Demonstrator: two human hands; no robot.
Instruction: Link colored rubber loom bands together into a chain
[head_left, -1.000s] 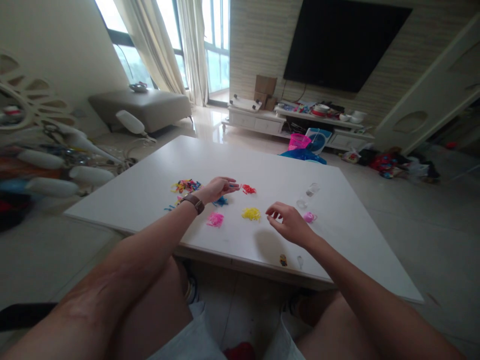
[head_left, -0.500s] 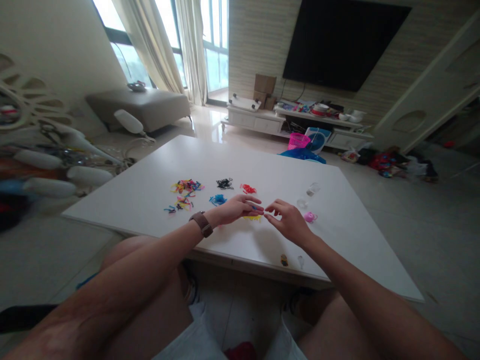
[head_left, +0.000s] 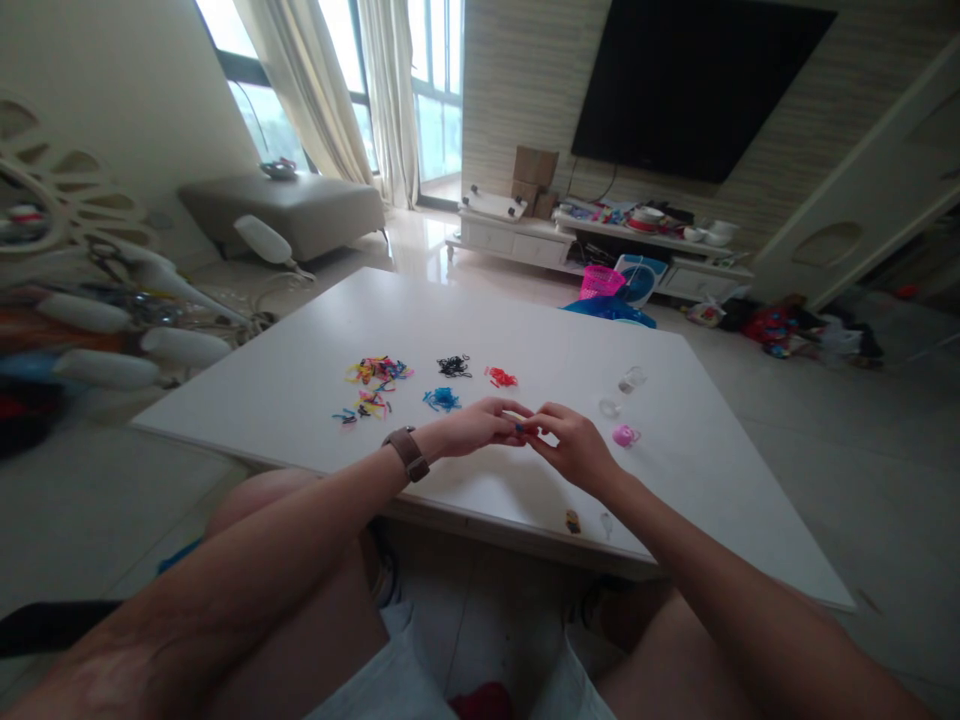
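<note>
A white table [head_left: 420, 310] fills the middle of a room, with a dark television [head_left: 697, 90] on the wall beyond. Over the near half, the two hands meet. The left hand [head_left: 491, 425] holds a small blue piece [head_left: 519, 428] at its fingertips, the fingers drawn close together. The right hand [head_left: 574, 445] has its thumb and forefinger right at that piece — whether they pinch it too, I cannot tell. The piece sits at the tips, between the two hands, not in either palm.

Beyond and beside the left hand lie a blue pile [head_left: 442, 399], a black pile [head_left: 454, 366], a red pile [head_left: 501, 377] and a mixed-colour pile [head_left: 379, 372]; a pink item [head_left: 625, 436] lies to the right of the right hand.

A second ago the left hand was out by the red pile, well apart from the right, covering the black pile — now that one shows, and the left hand has come back to the right hand's fingertips.
</note>
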